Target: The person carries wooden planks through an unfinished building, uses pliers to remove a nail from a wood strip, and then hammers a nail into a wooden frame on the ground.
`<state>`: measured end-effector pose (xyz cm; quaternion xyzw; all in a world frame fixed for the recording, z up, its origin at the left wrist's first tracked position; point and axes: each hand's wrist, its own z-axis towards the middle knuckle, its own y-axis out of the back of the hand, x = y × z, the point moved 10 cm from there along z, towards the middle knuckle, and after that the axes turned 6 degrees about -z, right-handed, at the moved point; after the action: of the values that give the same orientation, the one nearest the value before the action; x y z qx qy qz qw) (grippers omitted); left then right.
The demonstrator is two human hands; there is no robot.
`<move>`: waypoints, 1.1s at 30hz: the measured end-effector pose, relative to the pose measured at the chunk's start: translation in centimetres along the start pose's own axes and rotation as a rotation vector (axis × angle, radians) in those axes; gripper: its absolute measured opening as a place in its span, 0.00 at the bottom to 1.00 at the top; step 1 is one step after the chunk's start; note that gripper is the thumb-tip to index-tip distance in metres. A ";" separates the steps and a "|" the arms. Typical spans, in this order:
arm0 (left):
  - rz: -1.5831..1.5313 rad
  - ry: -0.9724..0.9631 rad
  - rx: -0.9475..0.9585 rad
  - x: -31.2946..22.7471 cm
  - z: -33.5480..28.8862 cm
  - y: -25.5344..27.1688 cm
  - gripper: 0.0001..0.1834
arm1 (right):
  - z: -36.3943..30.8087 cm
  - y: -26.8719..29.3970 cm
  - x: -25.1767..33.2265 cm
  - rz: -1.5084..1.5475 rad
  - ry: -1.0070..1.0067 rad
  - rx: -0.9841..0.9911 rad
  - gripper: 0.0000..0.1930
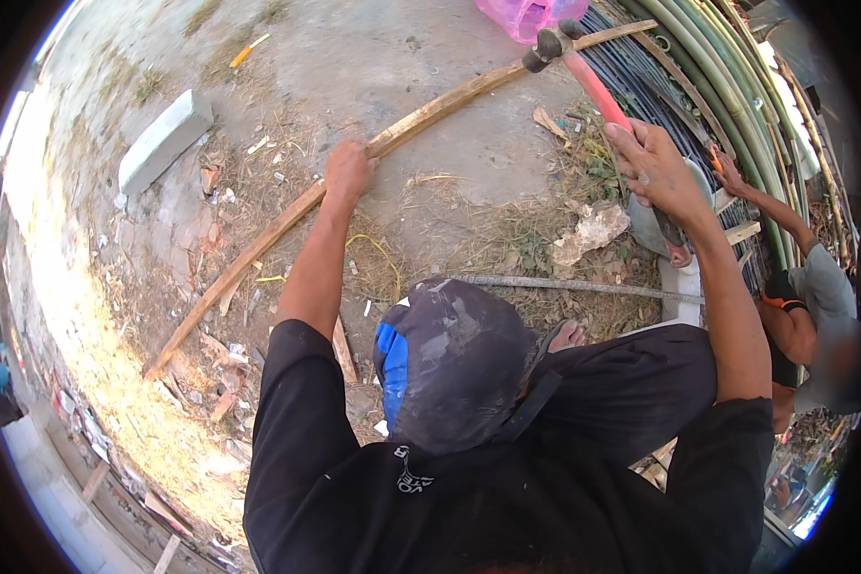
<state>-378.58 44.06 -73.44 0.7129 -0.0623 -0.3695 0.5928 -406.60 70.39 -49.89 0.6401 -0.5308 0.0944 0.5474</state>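
Dark cap (pixel 454 364) below; left hand (pixel 347 172) grips bamboo strip (pixel 258 251).

One long wooden strip (pixel 287 215) runs from eight o'clock toward one o'clock; one hammer (pixel 584 72) with a pink handle stands at one o'clock; one pink plastic bag (pixel 526 14) lies at twelve; one grey concrete block (pixel 163 142) sits at ten; one pale lump of rubble (pixel 593 230) lies right of centre; one ribbed steel rod (pixel 564 285) lies at three; two of the person's hands show, left hand (pixel 346 172) and right hand (pixel 652 165); one other person (pixel 813 306) crouches at three o'clock.
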 end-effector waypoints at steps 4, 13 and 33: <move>0.005 -0.014 -0.033 0.5 -0.1 0.3 0.17 | 0.7 0.0 -0.1 -0.019 0.031 -0.003 0.19; -0.594 0.260 0.535 3.2 -1.5 0.9 0.25 | 0.5 -0.3 -0.7 0.011 -0.017 0.027 0.20; -0.223 -0.092 0.164 0.7 -5.3 2.1 0.21 | 0.7 0.0 0.9 -0.123 0.080 -0.036 0.24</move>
<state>-374.18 47.28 -71.72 0.7437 -0.0399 -0.4589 0.4845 -406.56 69.30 -49.46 0.6571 -0.4700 0.0766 0.5844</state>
